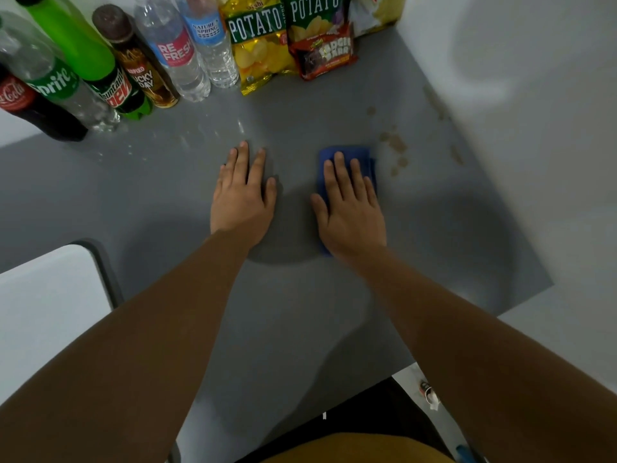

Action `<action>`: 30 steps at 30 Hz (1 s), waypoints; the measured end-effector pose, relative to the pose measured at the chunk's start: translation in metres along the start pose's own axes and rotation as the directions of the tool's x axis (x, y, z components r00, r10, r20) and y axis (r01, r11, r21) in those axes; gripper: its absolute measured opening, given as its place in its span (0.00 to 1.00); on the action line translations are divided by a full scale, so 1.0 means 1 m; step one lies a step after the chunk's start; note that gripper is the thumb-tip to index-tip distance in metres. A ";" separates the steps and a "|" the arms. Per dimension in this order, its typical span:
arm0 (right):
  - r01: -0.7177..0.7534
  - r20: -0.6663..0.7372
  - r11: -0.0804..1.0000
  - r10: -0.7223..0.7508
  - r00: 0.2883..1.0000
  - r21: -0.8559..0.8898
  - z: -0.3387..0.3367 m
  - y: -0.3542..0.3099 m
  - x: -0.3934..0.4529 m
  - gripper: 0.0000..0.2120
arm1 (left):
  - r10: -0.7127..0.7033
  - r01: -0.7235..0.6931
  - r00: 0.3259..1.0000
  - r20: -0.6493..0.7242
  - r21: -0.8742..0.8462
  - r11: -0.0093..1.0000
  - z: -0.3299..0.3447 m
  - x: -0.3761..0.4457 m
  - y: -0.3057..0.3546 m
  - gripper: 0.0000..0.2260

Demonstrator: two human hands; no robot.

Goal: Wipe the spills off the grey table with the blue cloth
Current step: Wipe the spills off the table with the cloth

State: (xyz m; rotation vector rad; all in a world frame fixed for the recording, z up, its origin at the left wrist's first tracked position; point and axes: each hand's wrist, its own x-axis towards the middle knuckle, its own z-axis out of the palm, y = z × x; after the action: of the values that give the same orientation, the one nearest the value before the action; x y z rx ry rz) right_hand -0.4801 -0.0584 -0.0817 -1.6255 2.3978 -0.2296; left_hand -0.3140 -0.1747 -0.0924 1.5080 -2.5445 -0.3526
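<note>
Bottles [100, 68] line the far left edge of the grey table [167, 195], snack bags [287, 41] beside them. Left hand [243, 195] lies flat, fingers straight, holding nothing. Right hand [350, 208] presses flat on the blue cloth [347, 155]. Brownish spills [395, 145] dot the table just right of it, toward the right edge.

R hand [350, 208] on cloth [347, 155]; spills [395, 145] right.

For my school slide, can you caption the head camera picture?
Right hand presses the blue cloth flat beside brown spills on the grey table.
</note>
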 end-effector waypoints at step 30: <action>0.077 -0.019 0.997 -0.078 0.997 -0.026 -0.019 0.052 0.031 0.29 | 0.090 -0.092 0.996 -0.024 -0.083 0.992 -0.005 0.010 0.039 0.25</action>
State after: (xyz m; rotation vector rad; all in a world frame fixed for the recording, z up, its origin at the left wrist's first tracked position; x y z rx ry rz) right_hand -0.5426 -0.0681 -0.0805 -1.7379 2.3640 -0.2311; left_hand -0.3504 -0.1656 -0.0766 1.3549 -2.5385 -0.4233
